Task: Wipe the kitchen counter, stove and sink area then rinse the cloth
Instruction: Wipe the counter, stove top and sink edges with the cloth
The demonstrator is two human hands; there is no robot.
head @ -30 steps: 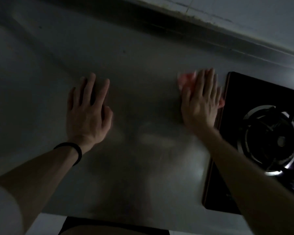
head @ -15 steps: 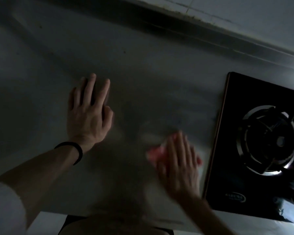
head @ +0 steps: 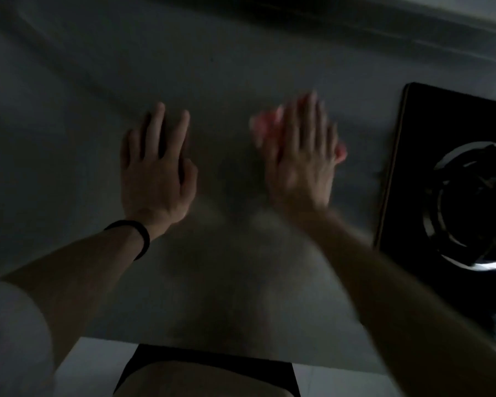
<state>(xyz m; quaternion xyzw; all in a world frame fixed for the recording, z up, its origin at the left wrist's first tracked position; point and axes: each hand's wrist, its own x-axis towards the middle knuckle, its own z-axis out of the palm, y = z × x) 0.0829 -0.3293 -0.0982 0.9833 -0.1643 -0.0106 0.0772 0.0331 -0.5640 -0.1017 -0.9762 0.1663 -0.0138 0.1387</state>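
The scene is dim and motion-blurred. My right hand (head: pixel 301 156) lies flat, fingers spread, pressing a pink cloth (head: pixel 265 126) onto the grey steel counter (head: pixel 226 67); the cloth peeks out past my fingertips on the left and by the little finger on the right. My left hand (head: pixel 156 170), a black band on its wrist, rests flat on the counter with fingers apart and nothing in it. The black glass stove (head: pixel 413 167) with its burner ring (head: pixel 470 202) sits to the right of my right hand. No sink is in view.
A raised metal backsplash edge (head: pixel 355 27) runs along the far side of the counter. The counter's near edge (head: pixel 212 351) is at the bottom, with my body just behind it.
My right hand has swept the cloth from the near middle of the counter back up and away, towards the far side beside the stove. My left hand has stayed planted.
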